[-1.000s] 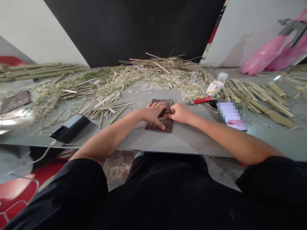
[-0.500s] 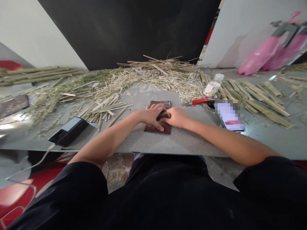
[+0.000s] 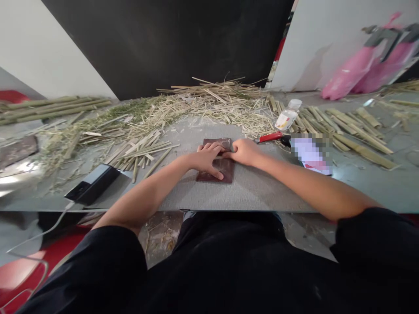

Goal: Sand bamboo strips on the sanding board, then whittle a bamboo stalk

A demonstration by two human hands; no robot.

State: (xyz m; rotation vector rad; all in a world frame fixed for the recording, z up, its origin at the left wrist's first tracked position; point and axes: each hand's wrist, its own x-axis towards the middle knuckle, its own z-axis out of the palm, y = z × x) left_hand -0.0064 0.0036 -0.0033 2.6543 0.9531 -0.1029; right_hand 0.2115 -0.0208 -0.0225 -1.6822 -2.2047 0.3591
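Observation:
My left hand [image 3: 207,159] lies on a dark brown pad [image 3: 212,178] at the table's middle, its fingers stretched out and the thumb spread apart. Just to its right, my right hand [image 3: 244,151] is closed in a pinch at the pad's right edge. A thin pale sliver seems to run between the two hands, but what the right fingers hold is too small to make out. A red-handled tool [image 3: 270,137] rests beyond my right hand.
Shavings [image 3: 209,107] and split bamboo strips [image 3: 144,150] arc across the table. Bamboo pieces [image 3: 353,124], a white-labelled bottle [image 3: 288,115], a phone [image 3: 312,155] and pink spray bottles [image 3: 352,72] are on the right. A black box [image 3: 93,183] with a cable sits left.
My right hand has moved a little to the right, away from my left hand, uncovering more of the pad. My left hand stays on the pad. The view has shifted slightly.

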